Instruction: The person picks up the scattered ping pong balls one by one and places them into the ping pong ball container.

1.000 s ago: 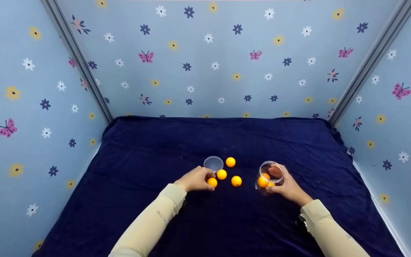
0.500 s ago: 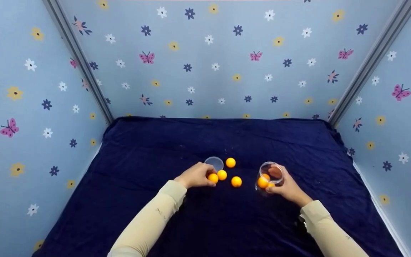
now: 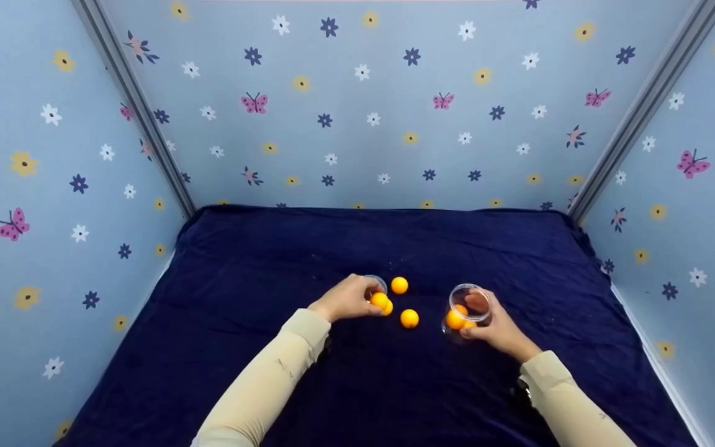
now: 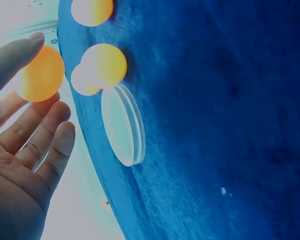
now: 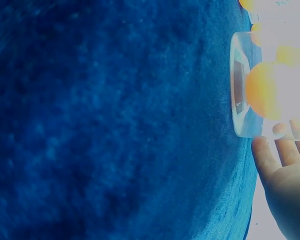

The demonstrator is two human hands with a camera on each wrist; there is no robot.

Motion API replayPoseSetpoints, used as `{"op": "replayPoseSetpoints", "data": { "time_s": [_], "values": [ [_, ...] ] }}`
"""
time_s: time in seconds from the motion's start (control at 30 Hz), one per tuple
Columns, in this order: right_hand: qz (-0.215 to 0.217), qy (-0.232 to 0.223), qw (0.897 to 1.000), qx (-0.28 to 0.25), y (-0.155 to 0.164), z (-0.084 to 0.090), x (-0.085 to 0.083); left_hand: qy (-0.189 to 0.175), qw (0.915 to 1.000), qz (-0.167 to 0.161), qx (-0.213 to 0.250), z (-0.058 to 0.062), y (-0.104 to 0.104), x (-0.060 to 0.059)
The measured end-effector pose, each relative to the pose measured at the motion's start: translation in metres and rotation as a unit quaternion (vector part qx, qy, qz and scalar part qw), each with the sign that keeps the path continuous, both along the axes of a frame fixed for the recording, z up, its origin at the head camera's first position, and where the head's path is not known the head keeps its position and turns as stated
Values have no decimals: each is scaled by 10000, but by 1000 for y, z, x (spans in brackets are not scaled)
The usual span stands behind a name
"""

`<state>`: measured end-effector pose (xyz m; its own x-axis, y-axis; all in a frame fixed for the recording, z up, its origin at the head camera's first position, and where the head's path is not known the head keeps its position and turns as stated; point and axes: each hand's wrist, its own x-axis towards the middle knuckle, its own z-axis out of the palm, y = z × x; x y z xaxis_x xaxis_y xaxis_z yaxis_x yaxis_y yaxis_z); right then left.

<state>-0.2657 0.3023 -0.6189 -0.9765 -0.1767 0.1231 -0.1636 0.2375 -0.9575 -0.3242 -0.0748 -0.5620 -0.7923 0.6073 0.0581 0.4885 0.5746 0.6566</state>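
- Closest to me, two pale sleeves reach over the dark blue cloth covering the surface; the hands are well apart, each with its own thing.
- The right hand is curled round the side of a clear jar, which looks about upright, mouth uncovered. I can't tell whether the jar rests on the cloth or hangs in the grip.
- In the jar sit at least two orange balls; I'd count that part as done. The fingers may hide more.
- A loose ball lies on the cloth in the gap between the hands, touched by neither.
- The left hand pinches the held ball between thumb and fingers, well apart from the jar. It seems lifted, so I'd call this one midway.
- Just past it, the partly covered ball peeps out on the cloth.
- The clear lid lies beyond the left hand, off the jar.
- The farthest ball sits near the lid, past the left fingertips. With three on the cloth and one in hand, I'd judge the gathering short of complete.
- Behind everything stands the flowered wall.
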Motion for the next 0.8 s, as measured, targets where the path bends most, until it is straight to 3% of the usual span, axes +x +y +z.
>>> {"op": "replayPoseSetpoints", "data": {
  "time_s": [0.5, 0.8],
  "values": [
    [-8, 57, 10000, -67, 0, -2, 0, -122, 9997, -117, 191, 10, 19, 1],
    [47, 69, 9999, -120, -1, -1, 0, 52, 9990, -176, 415, 13, 32, 1]
  ]
}}
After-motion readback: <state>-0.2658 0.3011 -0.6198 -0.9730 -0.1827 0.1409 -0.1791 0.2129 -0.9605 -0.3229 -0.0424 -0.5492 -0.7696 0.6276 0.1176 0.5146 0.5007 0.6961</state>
